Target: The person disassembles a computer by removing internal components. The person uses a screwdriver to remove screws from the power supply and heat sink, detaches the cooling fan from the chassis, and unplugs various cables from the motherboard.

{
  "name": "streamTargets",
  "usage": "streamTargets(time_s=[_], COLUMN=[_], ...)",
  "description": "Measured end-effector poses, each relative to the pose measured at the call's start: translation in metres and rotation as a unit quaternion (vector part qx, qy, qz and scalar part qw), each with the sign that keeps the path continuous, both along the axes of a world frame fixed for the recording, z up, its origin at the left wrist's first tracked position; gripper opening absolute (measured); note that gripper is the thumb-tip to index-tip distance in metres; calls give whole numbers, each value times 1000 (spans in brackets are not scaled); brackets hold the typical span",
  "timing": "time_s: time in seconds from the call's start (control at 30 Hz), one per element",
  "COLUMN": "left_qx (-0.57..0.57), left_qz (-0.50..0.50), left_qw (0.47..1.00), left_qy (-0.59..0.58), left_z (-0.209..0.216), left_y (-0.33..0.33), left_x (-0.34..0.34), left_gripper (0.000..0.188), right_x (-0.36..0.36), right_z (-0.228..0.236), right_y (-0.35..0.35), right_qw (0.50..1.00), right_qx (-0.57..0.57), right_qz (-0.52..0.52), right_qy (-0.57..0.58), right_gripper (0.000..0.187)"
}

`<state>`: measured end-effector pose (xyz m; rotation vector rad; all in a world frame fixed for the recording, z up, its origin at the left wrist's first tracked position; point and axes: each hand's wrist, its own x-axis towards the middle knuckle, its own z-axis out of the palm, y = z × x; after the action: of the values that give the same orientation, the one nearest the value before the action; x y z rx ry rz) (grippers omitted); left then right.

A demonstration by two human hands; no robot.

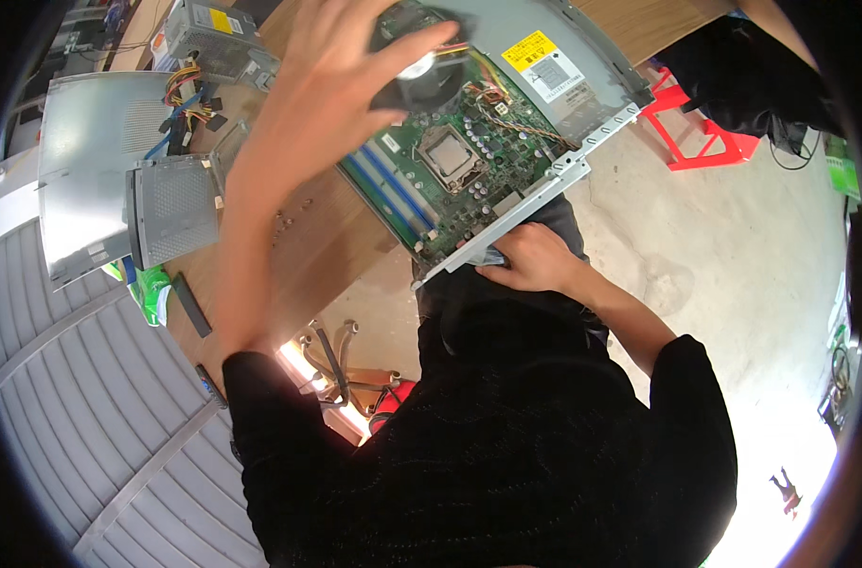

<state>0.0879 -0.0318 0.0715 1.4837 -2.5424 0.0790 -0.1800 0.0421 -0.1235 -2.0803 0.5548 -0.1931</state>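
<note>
My left hand (pixel 331 85) grips a black cooling fan (pixel 435 87) above the far part of a green motherboard (pixel 503 144). Thumb and index finger lie at the fan's edges. The board sits in an open metal computer case (pixel 596 57), tilted across the table edge near my lap. A bare processor (pixel 450 156) shows in its socket, beside blue and white memory slots (pixel 388 194). Below the near rim of the case, my right hand (pixel 537 257) is closed by a shiny greyish piece (pixel 490 257); what its fingers hold is mostly hidden.
On the wooden table (pixel 298 260) stand a power supply (pixel 208 43) with bundled cables (pixel 192 99), a metal cover (pixel 95 161) and a drive cage (pixel 177 213). Several small screws (pixel 284 222) lie near my left forearm. A red stool (pixel 696 133) stands at the right.
</note>
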Motion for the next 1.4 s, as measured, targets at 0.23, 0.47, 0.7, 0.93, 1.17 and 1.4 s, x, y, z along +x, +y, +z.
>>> streamTargets(time_s=[0.23,0.47,0.7,0.93,1.17,1.4], left_qx=[-95,-100,68,174,30,-11], left_qz=[-125,-28,40,-123,-133,-135], left_qw=[978,990,966,940,951,947], left_qy=[-136,-96,244,267,277,290], left_z=[-27,-52,-20,-84,-116,-130], left_y=[-94,-99,22,91,100,104], left_x=[-32,-3,7,-20,-20,-17], left_gripper=[70,82,56,40,25,22], right_x=[-1,-8,-6,4,9,-11], right_z=[5,10,0,-9,-3,-76], right_y=[1,1,-4,-1,1,27], right_qw=[1000,999,1000,998,994,999], right_qx=[-16,10,8,-37,-98,-2], right_qz=[-17,-44,-27,-24,9,-9], right_qy=[-11,-2,-8,-43,-40,53], right_gripper=[35,32,37,34,41,36])
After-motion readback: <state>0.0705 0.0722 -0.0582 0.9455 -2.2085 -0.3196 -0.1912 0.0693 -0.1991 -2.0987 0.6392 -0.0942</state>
